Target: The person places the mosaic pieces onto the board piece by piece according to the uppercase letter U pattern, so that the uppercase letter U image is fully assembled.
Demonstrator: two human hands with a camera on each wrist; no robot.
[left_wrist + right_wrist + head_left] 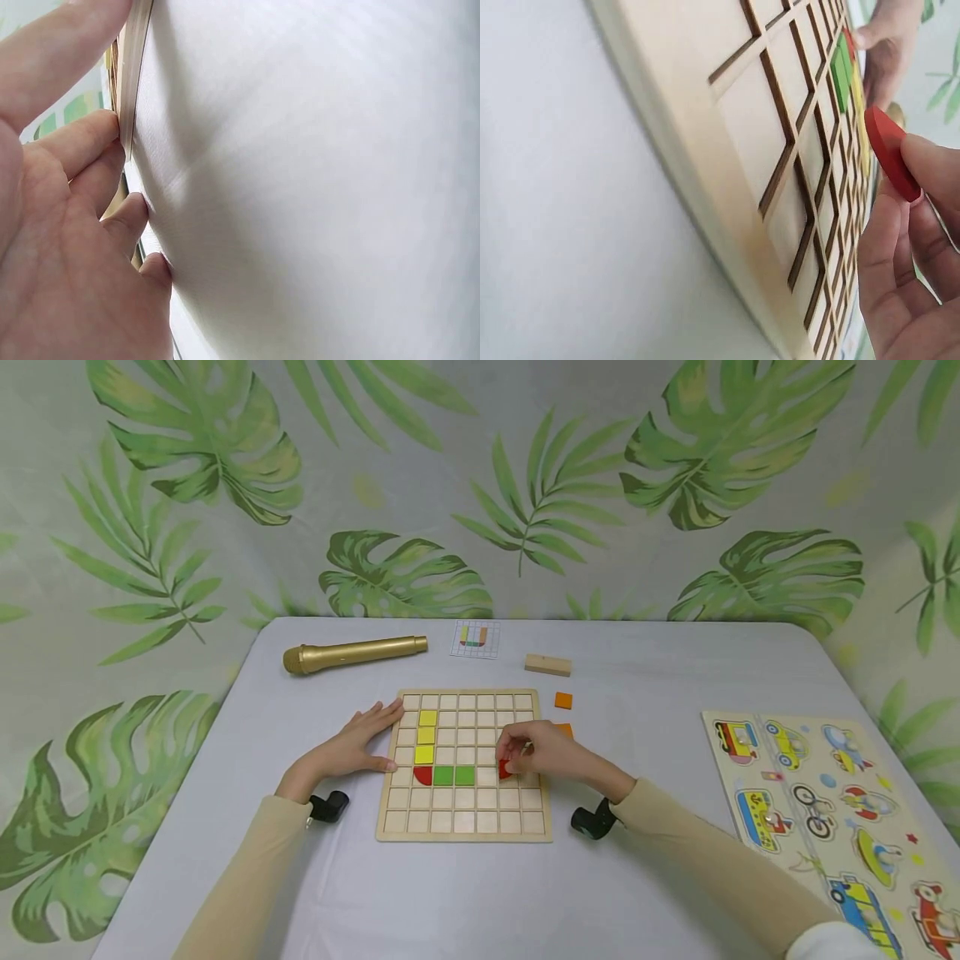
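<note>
A wooden grid board lies flat on the white-covered table. In its left part stand three yellow tiles in a column, with a red quarter-round tile below and two green tiles beside that. My left hand rests at the board's left edge, fingers extended and fingertips on the rim. Over the board's right side, my right hand pinches a red tile with one curved edge between thumb and fingers. In the right wrist view that tile is held tilted above the grid.
Two orange tiles lie right of the board, the nearer partly hidden by my right hand. Behind it are a gold microphone, a pattern card and a wooden block. A vehicle puzzle board lies at the right.
</note>
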